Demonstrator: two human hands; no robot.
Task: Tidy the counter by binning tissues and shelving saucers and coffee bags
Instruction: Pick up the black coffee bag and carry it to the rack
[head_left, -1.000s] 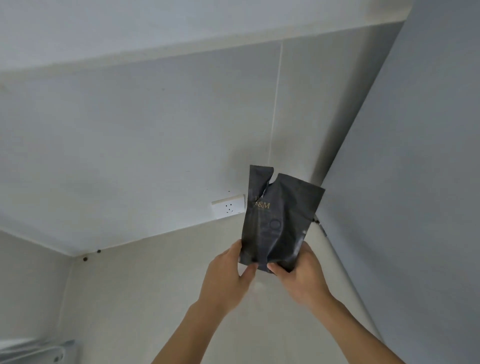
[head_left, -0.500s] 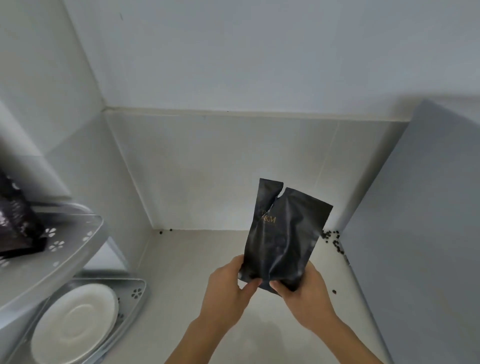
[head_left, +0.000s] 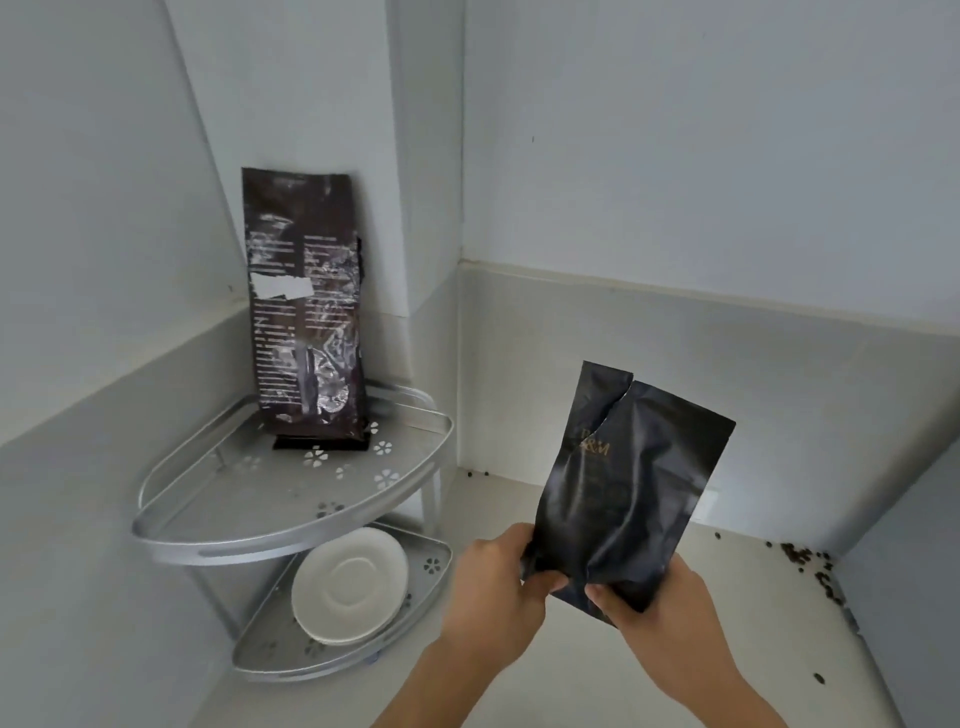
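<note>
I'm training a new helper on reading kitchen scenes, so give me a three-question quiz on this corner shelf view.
1. True or false: the tall dark brown foil coffee bag stands upright on the top tier of the silver two-tier metal corner shelf.
2. Where does the round white ceramic saucer lie? A) top tier B) bottom tier C) bare counter
3. Fill in: the torn-topped matte black coffee pouch is held at its bottom edge by the ____ .

Key: 1 true. 2 B. 3 both hands, the left hand and the right hand.
</note>
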